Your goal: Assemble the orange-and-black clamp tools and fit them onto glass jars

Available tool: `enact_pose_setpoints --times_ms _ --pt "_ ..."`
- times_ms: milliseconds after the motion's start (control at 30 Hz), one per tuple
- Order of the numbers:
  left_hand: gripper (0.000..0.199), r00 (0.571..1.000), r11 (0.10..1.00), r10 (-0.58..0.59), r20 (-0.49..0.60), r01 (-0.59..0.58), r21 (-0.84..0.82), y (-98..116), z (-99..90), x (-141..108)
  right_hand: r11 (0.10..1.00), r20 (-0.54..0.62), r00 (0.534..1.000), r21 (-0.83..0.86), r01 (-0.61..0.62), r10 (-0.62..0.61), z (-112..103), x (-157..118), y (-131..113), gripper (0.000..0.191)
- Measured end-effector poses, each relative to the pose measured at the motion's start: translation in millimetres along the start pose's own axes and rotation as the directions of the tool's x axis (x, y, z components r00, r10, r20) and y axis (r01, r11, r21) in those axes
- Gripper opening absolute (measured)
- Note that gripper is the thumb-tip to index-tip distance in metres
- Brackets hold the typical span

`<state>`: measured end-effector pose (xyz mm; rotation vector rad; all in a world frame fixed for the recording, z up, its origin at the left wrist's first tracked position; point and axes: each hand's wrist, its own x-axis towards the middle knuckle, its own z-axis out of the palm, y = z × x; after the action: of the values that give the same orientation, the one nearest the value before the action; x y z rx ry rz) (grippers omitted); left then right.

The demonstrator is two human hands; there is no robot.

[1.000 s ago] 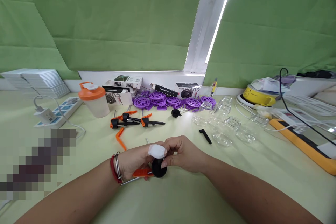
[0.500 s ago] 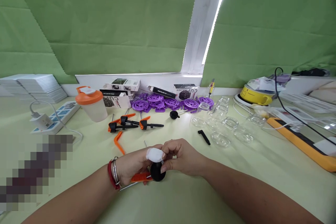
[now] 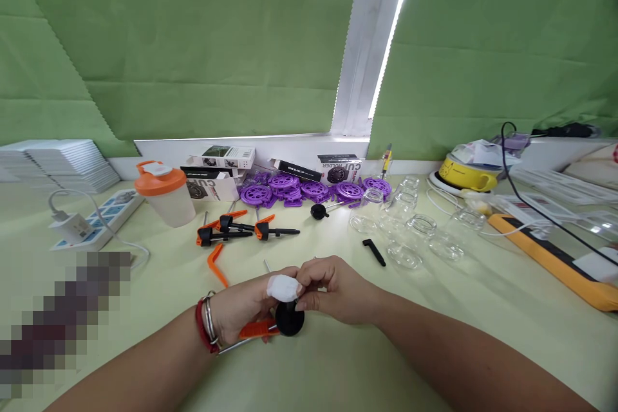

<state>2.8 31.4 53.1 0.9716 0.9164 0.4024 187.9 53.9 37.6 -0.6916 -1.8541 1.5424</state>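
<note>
My left hand (image 3: 244,302), with a white wrap on its thumb, is closed round an orange and black part with a metal rod. The orange piece (image 3: 258,328) shows under the palm, and the round black end (image 3: 290,319) hangs below the thumb. My right hand (image 3: 333,290) has its fingers pinched at the top of the black end, beside the wrapped thumb; what lies between its fingertips is too small to make out. Behind my hands lie an orange bent lever (image 3: 217,265), several orange and black assemblies (image 3: 230,232) and a black lever (image 3: 374,252).
Purple wheel-shaped parts (image 3: 316,190) and printed boxes (image 3: 212,185) line the back. Clear glass pieces (image 3: 405,251) stand right of centre. An orange-lidded shaker (image 3: 167,196) and a power strip (image 3: 103,219) are at the left, a yellow pot (image 3: 466,174) at the right.
The view has shifted slightly. My right fingertips have moved a little at the top of the black end, and a small shiny piece seen there earlier is now hidden.
</note>
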Motion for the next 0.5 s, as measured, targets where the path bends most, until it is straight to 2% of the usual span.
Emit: enact_pose_setpoints --times_ms 267,500 --pt "0.041 1.0 1.0 0.001 0.002 -0.001 -0.029 0.0 1.2 -0.5 0.998 0.009 1.0 -0.061 0.023 -0.022 0.3 -1.2 -3.7 0.008" --pt "0.039 0.999 0.999 0.036 0.02 -0.036 -0.026 -3.8 -1.6 0.8 0.983 0.074 0.996 -0.172 0.069 -0.057 -4.2 -2.5 -8.5 0.005"
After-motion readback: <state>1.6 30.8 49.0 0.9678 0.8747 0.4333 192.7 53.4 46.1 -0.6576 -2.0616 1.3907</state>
